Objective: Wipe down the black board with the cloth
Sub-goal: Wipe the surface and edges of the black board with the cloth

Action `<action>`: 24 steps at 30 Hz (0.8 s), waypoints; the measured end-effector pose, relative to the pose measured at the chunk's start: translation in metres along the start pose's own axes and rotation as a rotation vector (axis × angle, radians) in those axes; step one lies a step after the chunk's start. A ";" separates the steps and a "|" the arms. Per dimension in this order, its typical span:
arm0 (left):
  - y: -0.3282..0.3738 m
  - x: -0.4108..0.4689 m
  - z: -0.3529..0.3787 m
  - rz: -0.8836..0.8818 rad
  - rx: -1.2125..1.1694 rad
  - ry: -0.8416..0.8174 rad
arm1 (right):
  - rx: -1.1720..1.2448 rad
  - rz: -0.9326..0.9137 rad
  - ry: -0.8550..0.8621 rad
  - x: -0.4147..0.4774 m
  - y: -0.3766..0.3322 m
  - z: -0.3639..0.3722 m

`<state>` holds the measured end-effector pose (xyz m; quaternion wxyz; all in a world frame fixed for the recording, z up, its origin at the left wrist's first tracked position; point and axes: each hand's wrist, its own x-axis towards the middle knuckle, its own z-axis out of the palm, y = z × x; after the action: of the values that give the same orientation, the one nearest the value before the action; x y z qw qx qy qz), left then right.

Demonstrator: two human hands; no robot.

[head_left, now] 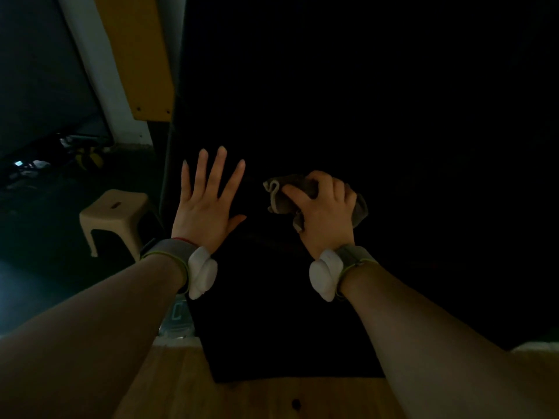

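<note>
Dim room around a black board [332, 86], whose near edge meets a wooden surface [272, 397]. Against the board, the right hand [326, 213] grips a bunched grey-brown cloth [281, 198] with its fingers curled round it. The cloth sticks out on both sides of the grip. Left of the grip, apart from the cloth, the left hand [205, 207] lies flat with straight, spread fingers. Further left stands a pale stool [115, 216].
</note>
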<state>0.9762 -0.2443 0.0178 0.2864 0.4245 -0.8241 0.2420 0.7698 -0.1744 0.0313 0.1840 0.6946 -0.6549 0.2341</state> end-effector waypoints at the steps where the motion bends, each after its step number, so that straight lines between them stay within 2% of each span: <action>1: -0.001 -0.001 0.001 -0.006 0.014 -0.014 | 0.009 -0.010 -0.019 -0.003 0.001 0.003; 5: 0.002 0.000 0.004 -0.021 0.030 -0.066 | -0.038 -0.050 -0.211 -0.026 0.007 0.018; 7: 0.003 0.001 0.004 -0.020 0.035 -0.077 | -0.031 -0.068 -0.249 -0.030 0.009 0.014; 9: 0.003 0.000 0.005 -0.021 0.046 -0.078 | 0.072 -0.053 -0.134 -0.026 0.005 -0.006; 13: 0.003 -0.001 0.008 -0.028 0.071 -0.083 | 0.127 0.018 0.328 0.007 -0.001 -0.042; 15: 0.002 -0.001 0.008 -0.029 0.070 -0.077 | 0.121 0.051 0.378 0.022 -0.006 -0.049; 20: 0.003 0.000 0.010 -0.028 0.073 -0.039 | 0.039 0.113 0.107 0.011 -0.009 -0.019; 24: 0.003 -0.001 0.013 -0.040 0.057 -0.019 | 0.026 0.090 0.012 -0.007 -0.013 0.004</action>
<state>0.9707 -0.2505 0.0074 0.2712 0.4510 -0.8110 0.2557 0.7829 -0.1703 0.0244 0.1682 0.6652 -0.6815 0.2546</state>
